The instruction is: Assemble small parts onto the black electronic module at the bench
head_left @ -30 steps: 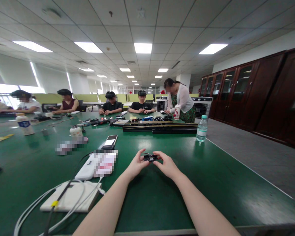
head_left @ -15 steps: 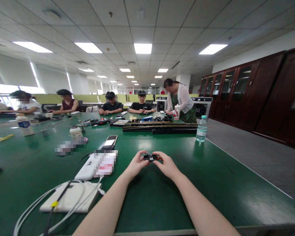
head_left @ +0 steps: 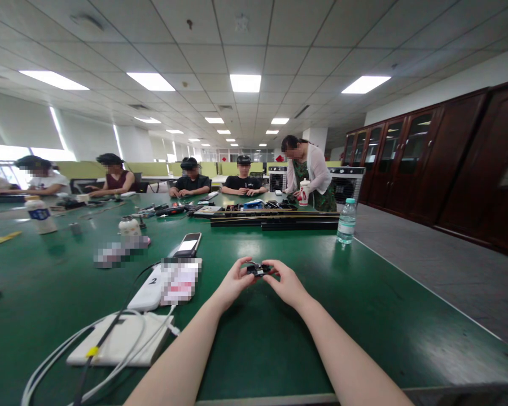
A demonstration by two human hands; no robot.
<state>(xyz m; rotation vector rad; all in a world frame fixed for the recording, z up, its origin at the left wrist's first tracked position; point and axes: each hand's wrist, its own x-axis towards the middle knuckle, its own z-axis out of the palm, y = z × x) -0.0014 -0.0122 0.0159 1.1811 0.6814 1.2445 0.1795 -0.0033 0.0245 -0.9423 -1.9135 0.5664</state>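
A small black object with silvery or white parts (head_left: 259, 270) is held level just above the green table (head_left: 275, 338). It looks like an open plastic housing, but its exact kind is too small to tell. My left hand (head_left: 235, 282) grips its left end between thumb and fingers. On the opposite end, my right hand (head_left: 287, 283) holds it the same way, fingertips at the far side and thumb at the near side. Both forearms reach in from the bottom edge.
Left of my arms lie a white power bank (head_left: 146, 290), a phone (head_left: 189, 245), a white flat box (head_left: 114, 341) and looped cables (head_left: 46, 352). A water bottle (head_left: 346, 223) stands at the right edge. Black bars (head_left: 279, 221) lie farther back, with several people around the table.
Both hands keep their hold on the small black object, with barely any movement. The view has shifted very slightly. A standing person across the table has moved their hands a little.
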